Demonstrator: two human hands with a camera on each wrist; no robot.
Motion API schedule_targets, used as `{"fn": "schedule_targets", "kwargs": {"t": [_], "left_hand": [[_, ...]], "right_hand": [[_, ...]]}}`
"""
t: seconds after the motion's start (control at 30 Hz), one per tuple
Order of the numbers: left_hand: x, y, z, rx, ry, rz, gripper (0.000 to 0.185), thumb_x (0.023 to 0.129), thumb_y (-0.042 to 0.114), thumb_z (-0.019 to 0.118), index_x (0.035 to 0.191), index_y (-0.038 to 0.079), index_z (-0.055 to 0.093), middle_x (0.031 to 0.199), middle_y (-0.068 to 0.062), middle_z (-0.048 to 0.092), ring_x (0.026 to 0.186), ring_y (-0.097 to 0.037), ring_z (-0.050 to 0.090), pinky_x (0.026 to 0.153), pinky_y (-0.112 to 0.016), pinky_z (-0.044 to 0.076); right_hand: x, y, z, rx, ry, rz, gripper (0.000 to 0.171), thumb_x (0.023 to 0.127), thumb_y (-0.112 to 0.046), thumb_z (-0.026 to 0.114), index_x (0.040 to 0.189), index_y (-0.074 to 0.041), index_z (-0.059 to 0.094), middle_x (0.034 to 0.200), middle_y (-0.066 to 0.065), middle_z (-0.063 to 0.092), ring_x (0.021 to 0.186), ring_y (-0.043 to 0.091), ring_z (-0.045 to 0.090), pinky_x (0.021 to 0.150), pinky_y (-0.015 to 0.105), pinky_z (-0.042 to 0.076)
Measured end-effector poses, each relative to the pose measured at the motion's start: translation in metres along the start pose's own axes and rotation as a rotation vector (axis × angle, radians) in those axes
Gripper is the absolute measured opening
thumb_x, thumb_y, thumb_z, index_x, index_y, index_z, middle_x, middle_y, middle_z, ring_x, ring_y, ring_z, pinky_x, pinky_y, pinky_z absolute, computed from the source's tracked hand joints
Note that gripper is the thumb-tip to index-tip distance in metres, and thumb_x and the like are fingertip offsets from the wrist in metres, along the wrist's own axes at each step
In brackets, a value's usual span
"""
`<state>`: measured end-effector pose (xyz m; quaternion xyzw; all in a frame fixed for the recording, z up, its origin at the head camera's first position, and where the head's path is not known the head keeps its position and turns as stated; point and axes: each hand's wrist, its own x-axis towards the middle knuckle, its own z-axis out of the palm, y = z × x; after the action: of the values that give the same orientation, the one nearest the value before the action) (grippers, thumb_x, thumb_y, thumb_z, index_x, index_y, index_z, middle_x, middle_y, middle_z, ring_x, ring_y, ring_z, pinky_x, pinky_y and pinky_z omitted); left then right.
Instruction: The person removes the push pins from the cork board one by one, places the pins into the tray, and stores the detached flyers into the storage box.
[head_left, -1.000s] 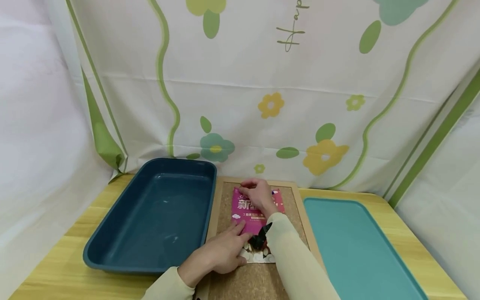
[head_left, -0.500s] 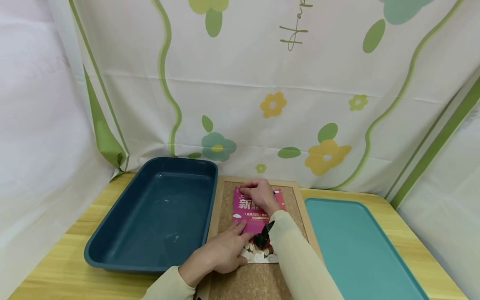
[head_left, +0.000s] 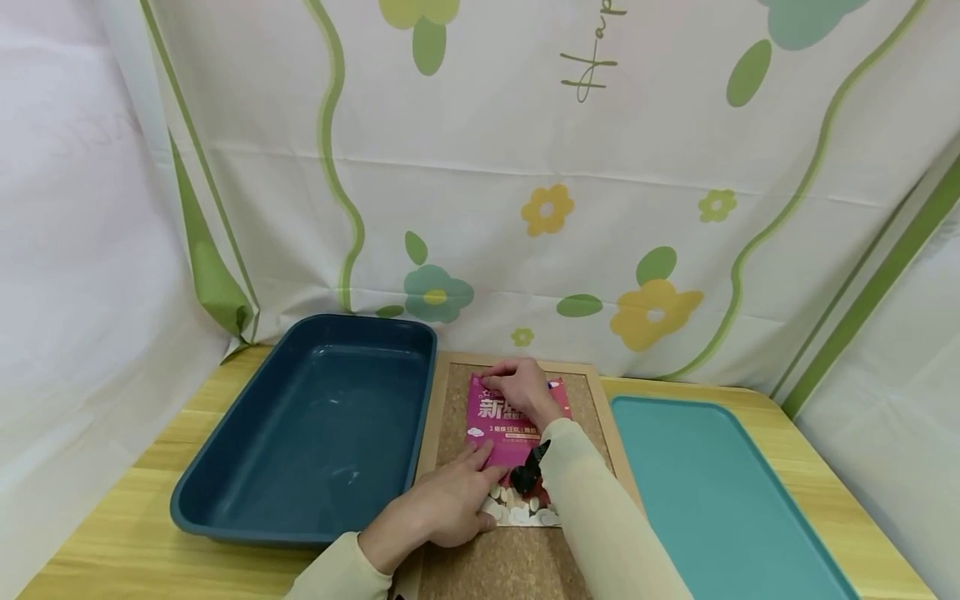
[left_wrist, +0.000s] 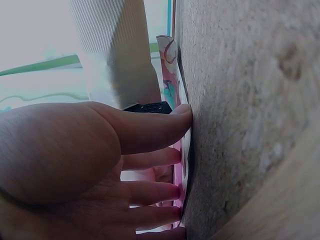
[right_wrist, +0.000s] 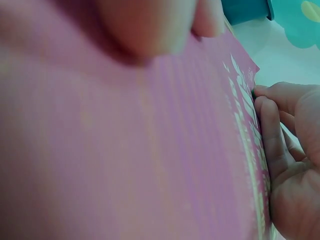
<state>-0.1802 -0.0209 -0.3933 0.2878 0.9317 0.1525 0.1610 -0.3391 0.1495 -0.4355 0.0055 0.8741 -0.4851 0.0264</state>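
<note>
A pink and red poster (head_left: pixel 510 450) with white lettering and a food picture along its bottom lies on a wood-framed cork board (head_left: pixel 495 567). My left hand (head_left: pixel 452 497) rests on the poster's lower left edge; in the left wrist view its fingers are spread straight and their tips press the paper to the cork. At the poster's upper left corner, my right hand (head_left: pixel 522 392) pinches a small dark green thing (right_wrist: pixel 254 93), apparently a push pin, mostly hidden by thumb and forefinger. The right forearm covers the poster's lower right part.
A deep dark blue tray (head_left: pixel 300 542) stands left of the board, against its frame. To the right lies a shallow teal tray (head_left: pixel 738 492). The wood-grain table (head_left: pixel 105 533) ends at a flowered white curtain (head_left: pixel 480 167) behind.
Both hands keep their places on the poster. The head view has shifted slightly, and the right wrist has moved a little to the right.
</note>
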Motion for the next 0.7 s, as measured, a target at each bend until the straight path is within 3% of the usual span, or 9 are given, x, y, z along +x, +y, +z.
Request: {"fn": "schedule_targets", "kwargs": {"t": [0.23,0.7], "left_hand": [[0.0004,0.0006,0.0022,0.037,0.006,-0.002,0.068,0.097,0.034,0.077,0.158,0.016,0.052,0.173,-0.014,0.036,0.162,-0.036,0.032,0.123,-0.052,0.042],[-0.0029,-0.0016,0.0004,0.079,-0.007,-0.019,0.068,0.100,0.043,0.072,0.160,0.022,0.049,0.174,-0.010,0.034,0.162,-0.039,0.029,0.121,-0.066,0.039]], "right_hand": [[-0.0004,0.0002,-0.0020,0.011,-0.004,0.007,0.011,0.096,-0.026,0.079,0.104,-0.021,0.086,0.111,0.004,0.078,0.093,0.018,0.065,0.073,0.028,0.049],[0.0003,-0.0026,-0.0011,0.020,-0.021,0.018,0.010,0.097,-0.026,0.078,0.103,-0.021,0.085,0.109,0.003,0.077,0.089,0.019,0.065,0.070,0.029,0.050]]}}
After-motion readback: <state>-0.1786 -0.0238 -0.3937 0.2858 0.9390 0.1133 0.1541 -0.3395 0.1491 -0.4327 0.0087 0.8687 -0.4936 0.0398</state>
